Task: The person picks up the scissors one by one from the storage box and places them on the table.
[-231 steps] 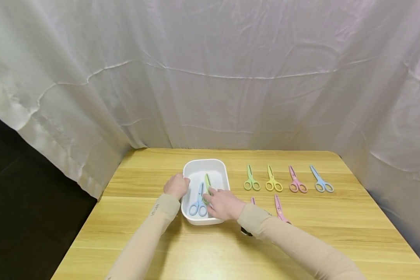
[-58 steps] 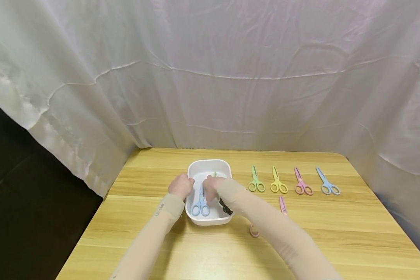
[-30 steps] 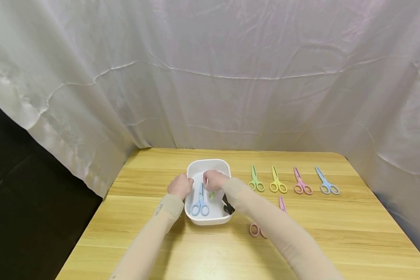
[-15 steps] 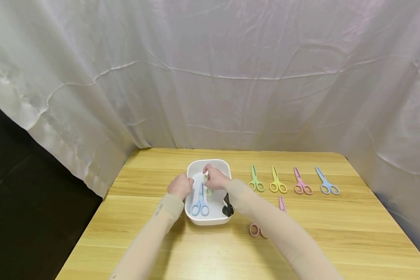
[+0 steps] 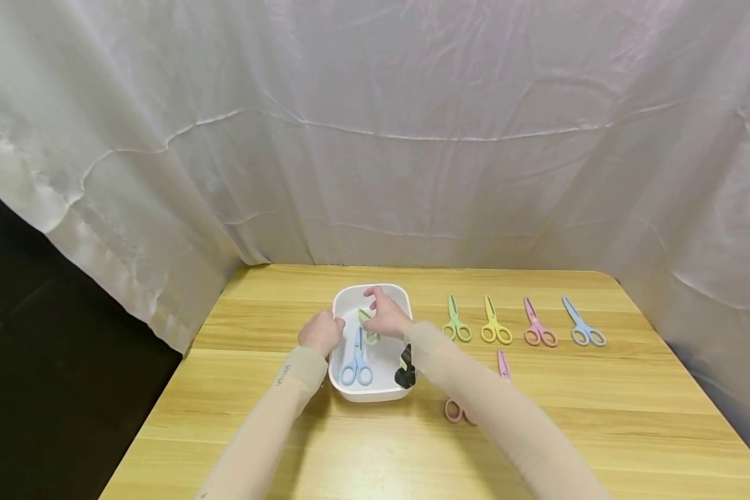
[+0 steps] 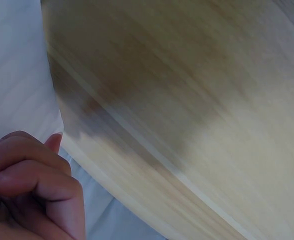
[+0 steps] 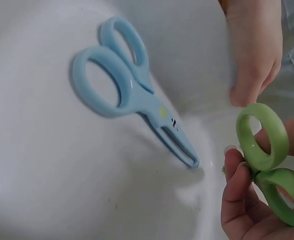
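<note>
My left hand (image 5: 322, 332) grips the left wall of a white plastic bin (image 5: 375, 397); in the left wrist view the curled fingers (image 6: 52, 175) lie against that wall. Inside the bin, blue scissors (image 5: 357, 367) lie flat, handles toward me. My right hand (image 5: 389, 317) is over the bin's far half and holds green scissors (image 5: 372, 338) with thumb and fingers. Those scissors slant, blades toward the far left. In the right wrist view their two finger loops (image 7: 282, 192) face the camera, and the blades are hidden behind the fingers.
Right of the bin, a row of scissors lies on the wooden table (image 5: 600, 430): green (image 5: 455, 326), yellow (image 5: 494, 325), pink (image 5: 537, 326) and blue (image 5: 582, 326). Nearer me, more pink scissors (image 5: 456, 411) are partly under the right sleeve. A grey curtain (image 5: 375, 173) hangs behind.
Earlier the green scissors lay beside the blue ones under my right hand. Now the right hand holds them farther back and turned, more of them showing. The left hand keeps its place.
</note>
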`<state>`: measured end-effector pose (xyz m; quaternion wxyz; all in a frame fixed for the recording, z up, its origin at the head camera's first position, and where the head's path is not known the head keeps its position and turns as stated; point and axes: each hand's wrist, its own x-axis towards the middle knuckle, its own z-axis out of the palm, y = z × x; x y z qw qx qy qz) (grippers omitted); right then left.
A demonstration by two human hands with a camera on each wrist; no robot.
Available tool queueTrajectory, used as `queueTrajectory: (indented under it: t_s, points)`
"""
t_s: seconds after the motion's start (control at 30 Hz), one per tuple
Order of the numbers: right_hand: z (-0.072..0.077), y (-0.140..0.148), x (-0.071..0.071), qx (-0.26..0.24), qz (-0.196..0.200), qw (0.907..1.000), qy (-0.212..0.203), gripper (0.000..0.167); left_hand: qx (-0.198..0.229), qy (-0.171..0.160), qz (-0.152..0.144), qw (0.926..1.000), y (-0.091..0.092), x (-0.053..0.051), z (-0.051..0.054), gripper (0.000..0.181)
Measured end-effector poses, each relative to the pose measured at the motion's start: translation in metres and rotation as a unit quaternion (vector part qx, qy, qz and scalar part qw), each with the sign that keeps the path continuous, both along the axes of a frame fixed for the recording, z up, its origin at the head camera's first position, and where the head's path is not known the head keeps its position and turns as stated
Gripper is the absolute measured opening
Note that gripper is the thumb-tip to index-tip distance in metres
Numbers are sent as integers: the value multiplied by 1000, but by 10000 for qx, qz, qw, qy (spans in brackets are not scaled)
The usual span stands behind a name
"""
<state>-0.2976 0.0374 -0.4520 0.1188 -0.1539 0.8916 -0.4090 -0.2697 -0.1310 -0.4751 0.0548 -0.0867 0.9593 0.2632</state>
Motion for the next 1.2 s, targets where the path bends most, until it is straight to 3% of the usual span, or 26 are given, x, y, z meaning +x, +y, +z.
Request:
queueTrajectory:
  t_s: [0.5, 0.83, 1.07, 1.2]
  points:
    - [4, -2, 3, -1202, -415, 9908, -469, 73, -145, 47, 16, 9999, 1, 0, 1, 33]
    - [13, -7, 11, -2210, -639, 9681, -995, 74, -208, 54, 14, 9998, 0, -1, 0, 35]
    - [18, -9, 16, -2607, -703, 9542, -1284, 72, -137, 52, -20, 9999, 0, 1, 0, 33]
    - [20, -10, 20, -2912, -730, 9406, -1584, 69, -84, 80, -6, 9999, 0, 2, 1, 32]
